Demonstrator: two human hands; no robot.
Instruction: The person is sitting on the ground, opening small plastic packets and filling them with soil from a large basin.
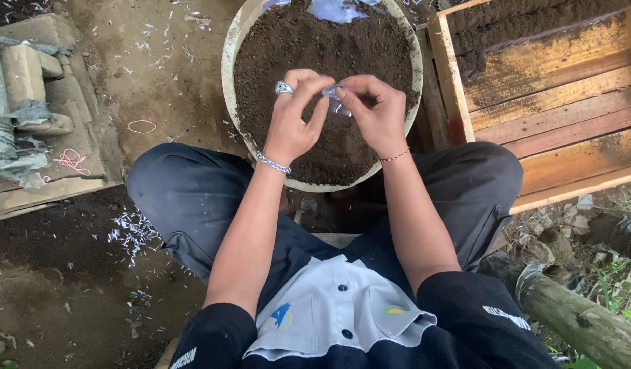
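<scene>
Directly above the soil-filled basin point(228, 61), the left hand point(293, 116), wearing a ring and bracelet, pinches one edge of a small clear plastic bag point(337, 98). The right hand point(377, 113) pinches the opposite edge, so both hands grasp it. The bag appears light, thin, limp and likely slippery, so it is best gripped at its open rim; a wooden crate point(561, 102) stands right of the basin.

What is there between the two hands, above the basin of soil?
In the head view, a small clear plastic bag lies between the left hand and right hand, pinched by both, over the soil-filled basin.
</scene>
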